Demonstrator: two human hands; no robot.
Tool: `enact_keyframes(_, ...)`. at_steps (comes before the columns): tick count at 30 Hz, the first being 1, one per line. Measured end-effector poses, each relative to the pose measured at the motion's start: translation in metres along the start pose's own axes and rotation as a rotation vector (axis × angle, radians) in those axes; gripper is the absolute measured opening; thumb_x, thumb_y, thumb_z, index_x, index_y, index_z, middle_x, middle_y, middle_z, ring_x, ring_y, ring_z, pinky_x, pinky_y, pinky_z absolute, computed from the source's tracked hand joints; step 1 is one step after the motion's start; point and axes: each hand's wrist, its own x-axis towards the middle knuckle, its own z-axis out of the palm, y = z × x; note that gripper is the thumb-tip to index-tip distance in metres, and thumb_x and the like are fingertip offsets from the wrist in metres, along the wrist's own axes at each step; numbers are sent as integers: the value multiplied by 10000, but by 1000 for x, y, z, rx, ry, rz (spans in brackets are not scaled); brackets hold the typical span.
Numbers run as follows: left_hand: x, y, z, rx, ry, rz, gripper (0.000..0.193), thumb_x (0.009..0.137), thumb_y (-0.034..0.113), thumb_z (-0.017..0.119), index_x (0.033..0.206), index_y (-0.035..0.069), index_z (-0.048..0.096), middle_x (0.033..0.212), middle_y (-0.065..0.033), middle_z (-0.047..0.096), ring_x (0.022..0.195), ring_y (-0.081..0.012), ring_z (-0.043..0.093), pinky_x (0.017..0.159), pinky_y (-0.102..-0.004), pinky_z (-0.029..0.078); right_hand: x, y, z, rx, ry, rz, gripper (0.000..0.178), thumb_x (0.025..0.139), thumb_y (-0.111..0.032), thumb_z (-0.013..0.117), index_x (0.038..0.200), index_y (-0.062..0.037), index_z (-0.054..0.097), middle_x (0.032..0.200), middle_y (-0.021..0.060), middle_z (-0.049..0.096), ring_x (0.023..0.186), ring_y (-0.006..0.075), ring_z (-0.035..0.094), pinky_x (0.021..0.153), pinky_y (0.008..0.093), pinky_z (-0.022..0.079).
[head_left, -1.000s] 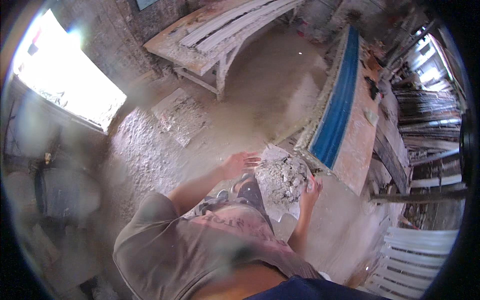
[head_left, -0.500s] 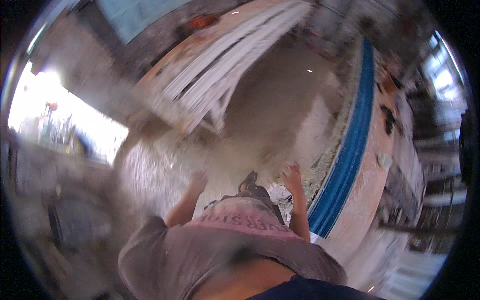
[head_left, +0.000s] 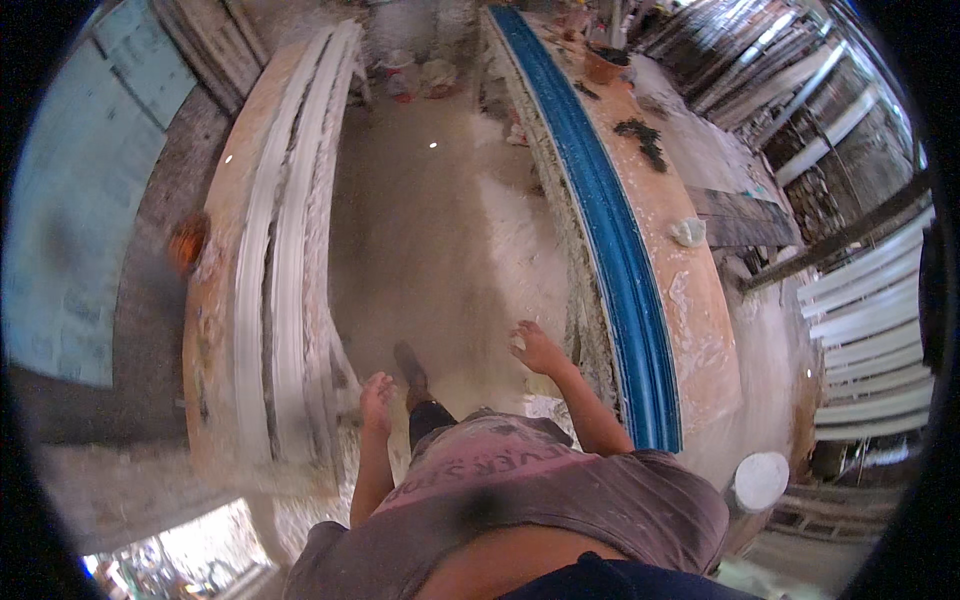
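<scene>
My left hand [head_left: 376, 403] hangs low in front of me, its fingers loosely bent and apart, with nothing seen in it. It is nearest to the left bench, where long white moulded strips [head_left: 290, 250] lie side by side. My right hand [head_left: 538, 350] is held a little farther forward, fingers loosely spread; a whitish patch shows at its fingertips, and I see no object held. To its right runs a long blue profiled mould [head_left: 610, 220] along the inner side of the right bench [head_left: 700, 330]. Neither hand touches a bench.
Dusty floor [head_left: 430, 220] runs between the benches. On the right bench sit an orange bowl [head_left: 604, 66], dark leafy-looking scraps [head_left: 642, 142] and a whitish lump [head_left: 689, 232]. A white round bucket [head_left: 760, 482] stands right of me; white strips [head_left: 870, 330] are racked beyond. Bags [head_left: 437, 78] lie ahead.
My view has turned left, so the aisle between the benches now lies straight ahead. My feet have stepped, and both hands swing with the walk, still without any object seen in them.
</scene>
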Motion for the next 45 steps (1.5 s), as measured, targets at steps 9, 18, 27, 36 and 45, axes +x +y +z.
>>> enact_keyframes(9, 193, 155, 87, 354, -430, -126, 366, 951, 350, 608, 1207, 89, 611, 1133, -59, 654, 1027, -207, 601, 906, -358, 459, 80, -13, -6, -10, -159, 518, 478, 858, -372, 680, 1229, -72, 640, 1233, 239, 610, 1234, 397, 525, 1063, 476, 414)
enact_keyframes(18, 348, 239, 139, 382, -500, -212, 350, 953, 341, 597, 1216, 111, 609, 1163, -55, 656, 1040, -211, 606, 943, -374, 467, 227, -16, -11, 67, -50, 482, 491, 904, -406, 629, 1274, -83, 612, 1256, 229, 597, 1209, 400, 542, 1058, 462, 424)
enact_keyframes(27, 553, 190, 97, 460, -359, -505, 436, 941, 323, 590, 1298, 73, 567, 1240, -112, 628, 1066, -281, 600, 915, -428, 484, 387, 37, -57, 121, -226, 570, 514, 907, -399, 582, 1288, -54, 603, 1310, 227, 585, 1254, 386, 516, 1086, 457, 401)
enact_keyframes(36, 706, 254, 134, 646, -228, -419, 413, 945, 366, 592, 1234, 71, 598, 1136, -107, 648, 994, -266, 619, 863, -415, 498, 690, 144, -158, 111, 46, 276, 464, 915, -335, 602, 1285, -55, 584, 1286, 239, 572, 1238, 389, 518, 1066, 464, 409)
enact_keyframes(45, 938, 299, 302, 614, -383, -374, 371, 945, 380, 597, 1150, 74, 644, 1029, -89, 680, 919, -241, 634, 818, -384, 506, 894, 183, -271, 155, 108, 340, 456, 948, -317, 595, 1317, -51, 569, 1339, 218, 562, 1216, 377, 553, 1054, 443, 429)
